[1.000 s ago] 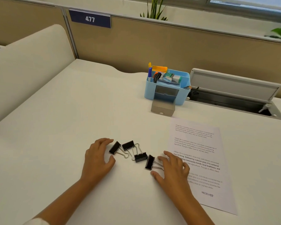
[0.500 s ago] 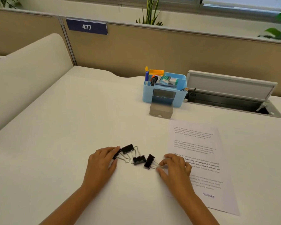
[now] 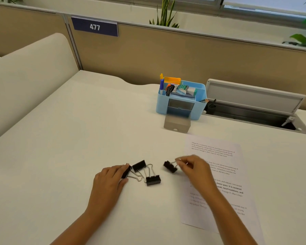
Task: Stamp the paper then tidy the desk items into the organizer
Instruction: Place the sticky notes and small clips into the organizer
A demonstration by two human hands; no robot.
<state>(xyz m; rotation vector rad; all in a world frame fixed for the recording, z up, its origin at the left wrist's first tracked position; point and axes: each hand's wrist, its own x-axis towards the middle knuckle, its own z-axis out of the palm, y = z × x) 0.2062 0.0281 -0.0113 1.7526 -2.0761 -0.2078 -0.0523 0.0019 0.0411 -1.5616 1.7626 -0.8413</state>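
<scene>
The right hand (image 3: 194,171) pinches the wire handles of 1 black clip (image 3: 170,167) between thumb and curled fingers (image 3: 181,160), and the clip looks lifted just off the white surface (image 3: 60,156), blurred, beside the left edge of the paper (image 3: 224,174). The left hand (image 3: 108,181) lies flat-ish on the surface with its fingers (image 3: 120,168) close together, their tips touching a second clip (image 3: 126,171); whether the thumb grips it I cannot tell. Just right of that clip lie 2 more: a third clip (image 3: 139,165) touching or nearly touching it, and a fourth clip (image 3: 153,180) a little nearer the person, their silver handles crossing between them. The paper lies to the right, printed in several blocks of text, partly under the right forearm. Further back stands the light blue organizer (image 3: 200,106), well apart from the clips, holding pens (image 3: 162,84), an orange item (image 3: 172,79) and a green and white pack (image 3: 182,89) in its top compartments. Its grey translucent drawer (image 3: 177,123) is pulled out at the front and rests on the surface. Right of the organizer a cable hatch (image 3: 254,98) in the surface stands open with its lid raised. A beige partition (image 3: 166,55) runs behind, bearing a blue sign (image 3: 95,27) reading 477, with plant leaves (image 3: 163,13) above it.
</scene>
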